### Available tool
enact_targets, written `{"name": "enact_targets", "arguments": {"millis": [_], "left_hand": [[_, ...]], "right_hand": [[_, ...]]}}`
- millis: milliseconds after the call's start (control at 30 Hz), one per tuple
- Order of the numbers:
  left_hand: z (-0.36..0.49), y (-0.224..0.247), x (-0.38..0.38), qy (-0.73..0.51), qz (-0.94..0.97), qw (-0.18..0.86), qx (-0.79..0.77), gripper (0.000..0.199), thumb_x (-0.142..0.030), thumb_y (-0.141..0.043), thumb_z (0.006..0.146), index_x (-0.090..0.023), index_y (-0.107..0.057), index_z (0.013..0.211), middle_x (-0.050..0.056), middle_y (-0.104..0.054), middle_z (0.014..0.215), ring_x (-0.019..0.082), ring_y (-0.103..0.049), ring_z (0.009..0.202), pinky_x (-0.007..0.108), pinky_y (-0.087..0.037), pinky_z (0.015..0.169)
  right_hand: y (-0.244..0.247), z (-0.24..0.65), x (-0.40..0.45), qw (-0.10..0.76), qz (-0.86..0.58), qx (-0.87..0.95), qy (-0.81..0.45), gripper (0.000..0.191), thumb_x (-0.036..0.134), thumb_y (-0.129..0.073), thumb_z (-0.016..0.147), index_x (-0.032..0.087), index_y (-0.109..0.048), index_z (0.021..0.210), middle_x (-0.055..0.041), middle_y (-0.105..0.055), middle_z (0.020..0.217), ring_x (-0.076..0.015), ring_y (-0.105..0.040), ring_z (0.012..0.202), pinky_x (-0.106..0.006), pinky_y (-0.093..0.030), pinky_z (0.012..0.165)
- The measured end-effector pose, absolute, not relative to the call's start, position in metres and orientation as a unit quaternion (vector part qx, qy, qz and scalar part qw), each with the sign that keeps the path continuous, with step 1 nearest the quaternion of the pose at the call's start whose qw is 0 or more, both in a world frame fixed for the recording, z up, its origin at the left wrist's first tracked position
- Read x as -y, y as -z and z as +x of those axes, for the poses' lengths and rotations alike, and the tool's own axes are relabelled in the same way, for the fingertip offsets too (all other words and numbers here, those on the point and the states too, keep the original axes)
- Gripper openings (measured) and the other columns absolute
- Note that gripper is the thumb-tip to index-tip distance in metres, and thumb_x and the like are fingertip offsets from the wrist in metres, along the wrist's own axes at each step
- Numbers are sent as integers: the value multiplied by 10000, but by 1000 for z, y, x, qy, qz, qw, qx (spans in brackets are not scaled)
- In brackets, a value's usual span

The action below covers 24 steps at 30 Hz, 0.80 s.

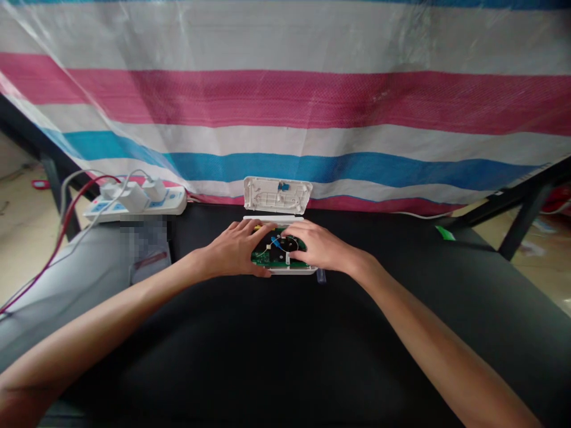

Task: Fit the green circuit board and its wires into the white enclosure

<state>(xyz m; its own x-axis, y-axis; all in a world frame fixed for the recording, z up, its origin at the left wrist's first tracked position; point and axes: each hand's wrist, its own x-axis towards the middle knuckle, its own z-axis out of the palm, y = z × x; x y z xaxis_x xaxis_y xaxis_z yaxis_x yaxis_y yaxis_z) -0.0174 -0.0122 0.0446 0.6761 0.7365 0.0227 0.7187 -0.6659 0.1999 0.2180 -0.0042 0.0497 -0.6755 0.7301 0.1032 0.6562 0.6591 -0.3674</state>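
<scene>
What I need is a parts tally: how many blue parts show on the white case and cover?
2: one blue part inside the white case, between left hand and right hand; another blue part on the white cover behind. The hands may hide more.

A sheet striped in pink, blue and greyish white hangs in soft ripples behind the black counter, with pale light glinting along its folds. Dark frame bars slant at both sides. Beyond lies a cream-coloured floor, possibly tiled, though blurred there.
</scene>
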Motion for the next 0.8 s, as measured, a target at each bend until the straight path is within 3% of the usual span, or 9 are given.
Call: {"name": "enact_targets", "arguments": {"millis": [133, 333, 633, 800], "left_hand": [[-18, -43, 12, -56, 913, 87, -395, 1014, -637, -747, 678, -274, -266, 1494, 134, -430, 1451, 360, -437, 1308, 489, -363, 1064], [-20, -42, 6, -72, 921, 96, -371, 1047, -634, -779, 645, -253, -285, 1485, 137, -447, 1432, 357, -436, 1299, 481, -373, 1060], [-28, -37, -1, -109, 929, 117, -335, 1091, -616, -825, 591, -257, -307, 1482, 141, -451, 1429, 360, -437, 1294, 507, -351, 1083], [-31, -37, -3, -119, 934, 128, -313, 1064, -582, -829, 614, -262, -307, 1484, 136, -455, 1425, 351, -419, 1321, 490, -337, 1105]], "right_hand": [[-50, 214, 5, 153, -399, 892, -150, 397, 189, -717, 808, 142, -653, 1197, -129, -665, 1225, -264, -591, 1175, -412, -449, 1043], [-54, 212, 4, 108, -405, 894, -159, 409, 176, -719, 784, 138, -660, 1188, -132, -677, 1208, -271, -604, 1163, -408, -451, 1037], [-45, 213, 7, 105, -385, 901, -171, 574, 193, -747, 738, 124, -599, 1288, -164, -618, 1302, -296, -569, 1203, -450, -436, 1052], [-44, 215, 6, 111, -382, 902, -169, 560, 205, -750, 748, 140, -601, 1285, -149, -628, 1294, -282, -572, 1204, -435, -433, 1052]]}}
